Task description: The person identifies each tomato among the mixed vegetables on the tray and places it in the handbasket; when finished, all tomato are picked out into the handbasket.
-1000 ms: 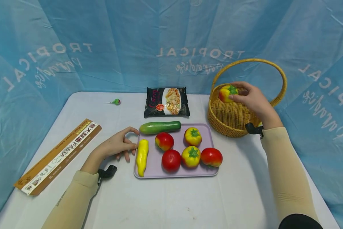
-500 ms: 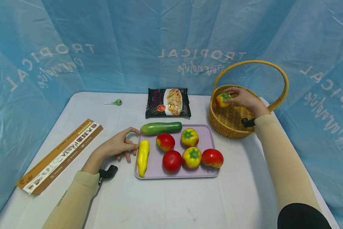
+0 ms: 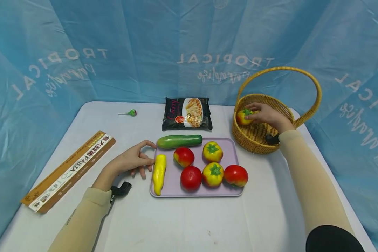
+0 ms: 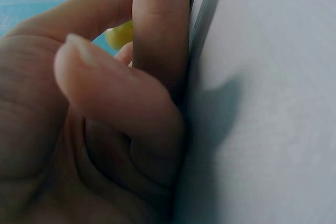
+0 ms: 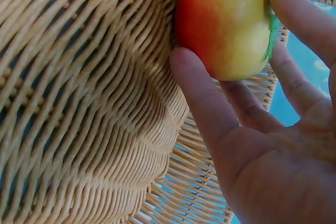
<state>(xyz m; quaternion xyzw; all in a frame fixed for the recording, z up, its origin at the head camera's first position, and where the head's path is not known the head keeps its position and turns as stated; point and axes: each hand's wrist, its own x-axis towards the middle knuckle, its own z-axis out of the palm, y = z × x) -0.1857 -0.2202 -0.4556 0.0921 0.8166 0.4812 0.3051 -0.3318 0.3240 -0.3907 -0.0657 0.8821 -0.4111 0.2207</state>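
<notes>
In the basket [image 3: 255, 148] at the right, my right hand [image 3: 267, 115] holds a red-and-yellow tomato [image 3: 243, 117] with a green leafy top. The right wrist view shows thumb and fingers around this tomato [image 5: 226, 30], close to the woven wall. My left hand [image 3: 130, 160] lies at the left edge of the lilac tray [image 3: 195, 193], thumb and forefinger touching its rim, other fingers loosely bent over the table. Beside it on the tray is a yellow pepper [image 3: 159, 175]. A cucumber [image 3: 179, 141] lies along the far rim, and several tomatoes [image 3: 213, 174] sit further right.
A black noodle packet [image 3: 187, 113] lies behind the tray. Towards the back left is a green lollipop [image 3: 132, 112]. A long pasta box [image 3: 69, 171] lies slanted at the left. The basket's tall handle [image 3: 318, 91] arches above its opening. Blue cloth [image 3: 189, 42] surrounds the table.
My right hand has lowered the tomato from above the basket down into it, near its left inner wall. The left hand has stayed at the tray's edge.
</notes>
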